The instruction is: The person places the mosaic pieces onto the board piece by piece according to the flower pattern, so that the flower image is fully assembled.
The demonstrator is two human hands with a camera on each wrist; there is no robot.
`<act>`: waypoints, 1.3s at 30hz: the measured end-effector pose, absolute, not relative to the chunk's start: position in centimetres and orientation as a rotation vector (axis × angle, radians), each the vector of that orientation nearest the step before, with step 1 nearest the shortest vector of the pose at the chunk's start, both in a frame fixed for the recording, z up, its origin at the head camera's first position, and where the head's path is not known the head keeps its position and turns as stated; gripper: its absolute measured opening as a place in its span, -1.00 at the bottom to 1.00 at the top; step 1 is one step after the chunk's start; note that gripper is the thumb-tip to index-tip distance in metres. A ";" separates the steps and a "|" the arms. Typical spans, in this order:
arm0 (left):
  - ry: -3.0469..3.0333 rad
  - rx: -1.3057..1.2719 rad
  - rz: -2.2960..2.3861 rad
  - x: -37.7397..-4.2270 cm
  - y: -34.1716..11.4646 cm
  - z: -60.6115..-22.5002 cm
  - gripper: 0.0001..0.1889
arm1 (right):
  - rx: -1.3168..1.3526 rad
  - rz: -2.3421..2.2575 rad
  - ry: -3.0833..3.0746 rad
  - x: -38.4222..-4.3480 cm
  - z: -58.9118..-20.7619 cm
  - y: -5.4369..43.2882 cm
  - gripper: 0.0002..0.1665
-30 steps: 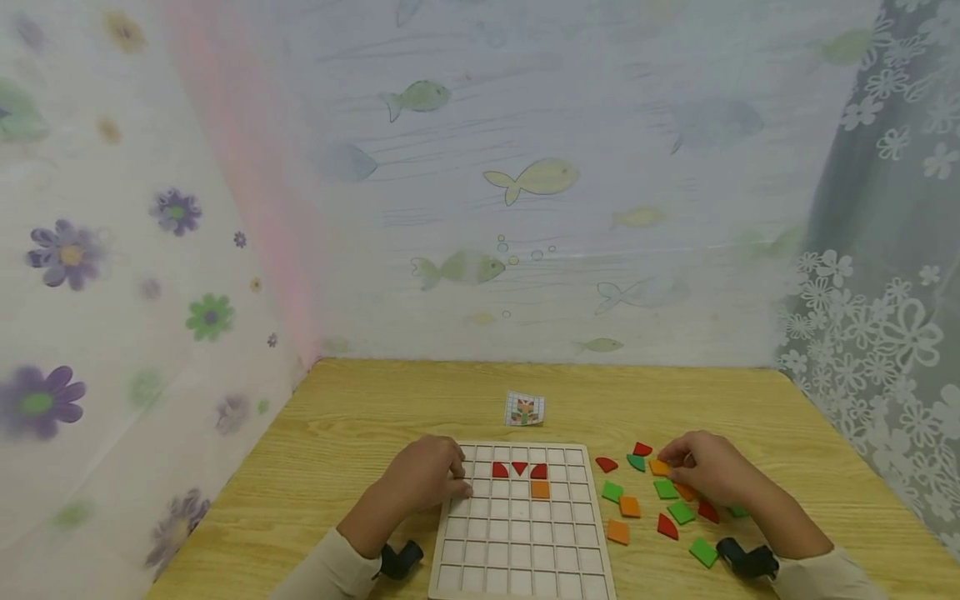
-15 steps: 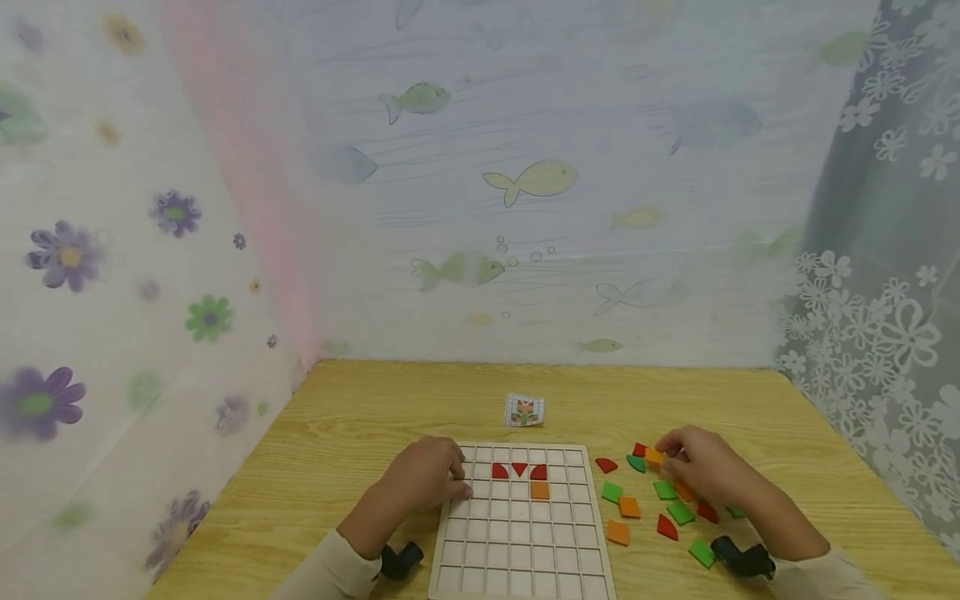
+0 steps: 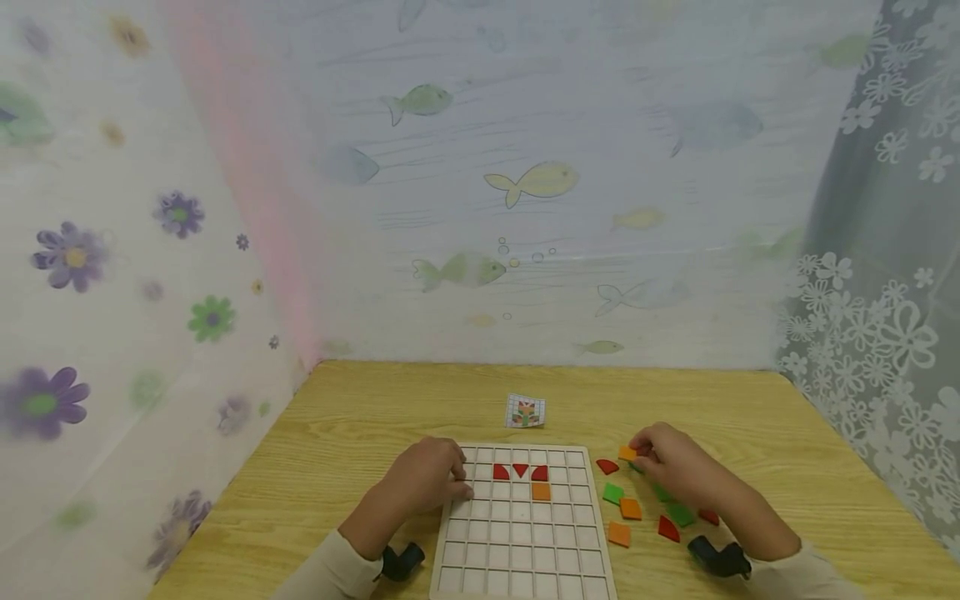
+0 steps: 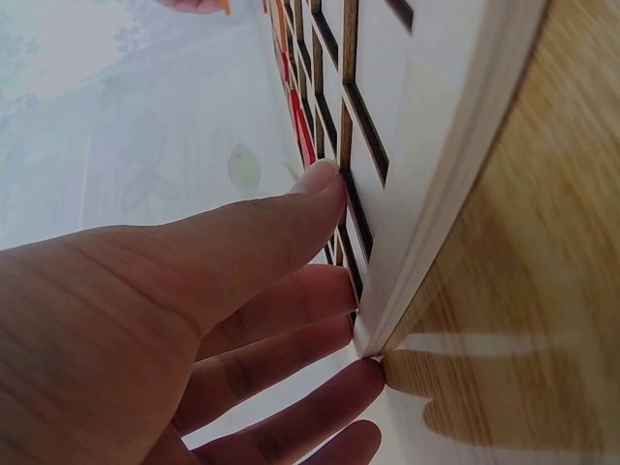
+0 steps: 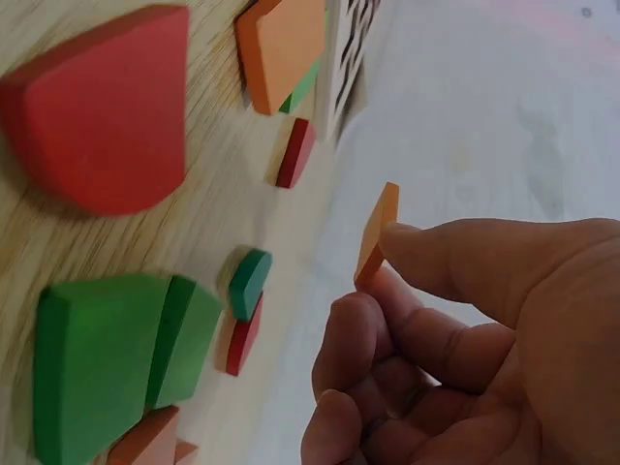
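My right hand (image 3: 684, 468) pinches an orange square tile (image 5: 376, 231) between thumb and fingertips, off the table in the right wrist view. Below it lie a dark green rounded tile (image 5: 252, 283) and a red tile (image 5: 244, 337). My left hand (image 3: 422, 473) rests at the left edge of a pale wooden grid board (image 3: 521, 533). In the left wrist view its thumb (image 4: 291, 208) lies on the board's top and the other fingers touch its edge. On the board sit a red triangle (image 3: 521, 470), a red quarter-round on each side of it, and an orange square (image 3: 541, 492).
A small printed pattern card (image 3: 525, 411) lies behind the board. Right of the board are loose tiles, among them a red quarter-round (image 3: 607, 467), a green square (image 3: 612, 493) and an orange square (image 3: 619, 534). Curtains surround the wooden table (image 3: 360, 400).
My right hand has drawn the orange square tile out of the loose tiles, leftward toward the board. My left hand has stayed at the board's edge.
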State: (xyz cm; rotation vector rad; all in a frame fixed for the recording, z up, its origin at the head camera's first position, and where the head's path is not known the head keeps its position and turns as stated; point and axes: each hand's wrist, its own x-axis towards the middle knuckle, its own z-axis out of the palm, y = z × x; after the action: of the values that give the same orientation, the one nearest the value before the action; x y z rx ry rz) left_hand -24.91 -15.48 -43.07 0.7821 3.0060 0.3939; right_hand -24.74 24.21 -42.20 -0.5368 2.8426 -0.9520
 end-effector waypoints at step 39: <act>3.007 0.757 0.397 -24.8 -15.4 -42.9 -0.80 | -0.815 -0.958 2.837 -24.8 -41.8 16.4 -0.87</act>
State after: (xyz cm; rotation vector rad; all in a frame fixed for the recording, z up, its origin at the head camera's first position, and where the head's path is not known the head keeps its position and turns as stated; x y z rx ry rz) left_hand -24.79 -15.37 -42.92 0.7570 3.0066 0.3966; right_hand -24.79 16.39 -41.80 -0.8155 2.8366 -0.9581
